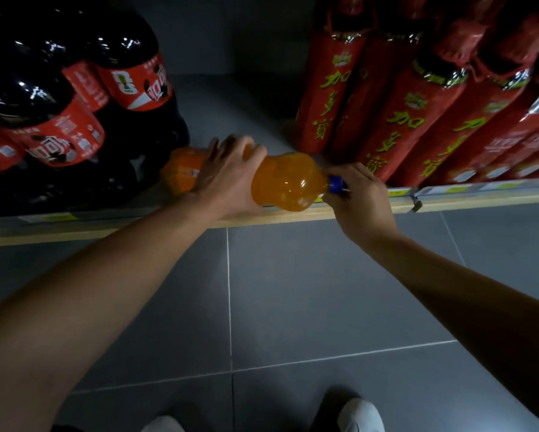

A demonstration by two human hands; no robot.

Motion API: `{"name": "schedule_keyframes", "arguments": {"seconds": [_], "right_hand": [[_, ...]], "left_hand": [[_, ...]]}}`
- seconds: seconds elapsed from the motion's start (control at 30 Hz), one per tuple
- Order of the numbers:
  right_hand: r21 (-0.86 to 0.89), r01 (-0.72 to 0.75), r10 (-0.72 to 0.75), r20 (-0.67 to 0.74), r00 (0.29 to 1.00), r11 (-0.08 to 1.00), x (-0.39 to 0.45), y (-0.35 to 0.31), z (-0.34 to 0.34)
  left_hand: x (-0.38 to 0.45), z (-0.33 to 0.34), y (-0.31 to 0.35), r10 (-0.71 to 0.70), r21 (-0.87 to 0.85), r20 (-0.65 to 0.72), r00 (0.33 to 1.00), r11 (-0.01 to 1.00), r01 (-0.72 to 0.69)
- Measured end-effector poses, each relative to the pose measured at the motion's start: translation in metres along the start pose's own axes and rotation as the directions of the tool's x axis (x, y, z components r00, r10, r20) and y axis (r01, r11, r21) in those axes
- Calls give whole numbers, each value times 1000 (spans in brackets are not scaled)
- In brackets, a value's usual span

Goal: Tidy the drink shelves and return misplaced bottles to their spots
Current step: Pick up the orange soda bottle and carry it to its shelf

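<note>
Both hands hold the orange bottle (pixel 280 182) lying across the shelf (pixel 324 210) edge: left hand (pixel 227 176) around its middle, right hand (pixel 358 198) pinching the blue cap (pixel 336 184). A slip could roll it onto the floor (pixel 293 291).

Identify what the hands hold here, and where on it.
Orange soda bottle, lying sideways: left hand around its waist, right hand at the blue cap.

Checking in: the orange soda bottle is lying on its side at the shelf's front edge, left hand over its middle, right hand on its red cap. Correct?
Not quite. The head view shows the cap is blue, not red. The rest holds: the orange soda bottle lies on its side at the shelf's front edge, left hand over its middle, right hand at the cap.
</note>
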State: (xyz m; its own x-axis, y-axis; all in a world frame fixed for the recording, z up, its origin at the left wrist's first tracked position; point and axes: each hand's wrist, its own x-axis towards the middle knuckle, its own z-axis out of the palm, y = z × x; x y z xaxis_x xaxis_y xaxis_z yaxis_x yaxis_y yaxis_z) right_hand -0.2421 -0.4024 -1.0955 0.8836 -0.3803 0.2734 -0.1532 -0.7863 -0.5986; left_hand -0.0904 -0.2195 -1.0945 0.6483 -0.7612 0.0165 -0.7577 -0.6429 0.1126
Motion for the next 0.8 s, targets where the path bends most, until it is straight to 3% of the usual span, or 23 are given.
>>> {"name": "schedule_keyframes", "arguments": {"seconds": [0.1, 0.23, 0.43, 0.53, 0.63, 0.8], "right_hand": [[-85, 25, -21, 44, 999, 996, 0, 4, -1], [-221, 10, 42, 232, 972, 975, 6, 5, 6], [25, -69, 66, 116, 991, 997, 7, 7, 25], [-202, 24, -8, 83, 997, 979, 12, 2, 33], [-459, 86, 19, 219, 976, 884, 27, -13, 36], [-398, 40, 77, 272, 959, 916, 34, -24, 39]], "left_hand": [[9, 4, 3, 26, -16, 69, 997, 1000, -25], [14, 7, 1, -7, 40, 57, 998, 999, 5], [15, 4, 1, -11, 68, 20, 1000, 998, 10], [21, 3, 3, 2, 66, 46, 999, 998, -5], [20, 7, 1, 1, 35, 58, 998, 999, -3], [14, 13, -12, 18, -9, 24, 1000, 1000, -18]]}}
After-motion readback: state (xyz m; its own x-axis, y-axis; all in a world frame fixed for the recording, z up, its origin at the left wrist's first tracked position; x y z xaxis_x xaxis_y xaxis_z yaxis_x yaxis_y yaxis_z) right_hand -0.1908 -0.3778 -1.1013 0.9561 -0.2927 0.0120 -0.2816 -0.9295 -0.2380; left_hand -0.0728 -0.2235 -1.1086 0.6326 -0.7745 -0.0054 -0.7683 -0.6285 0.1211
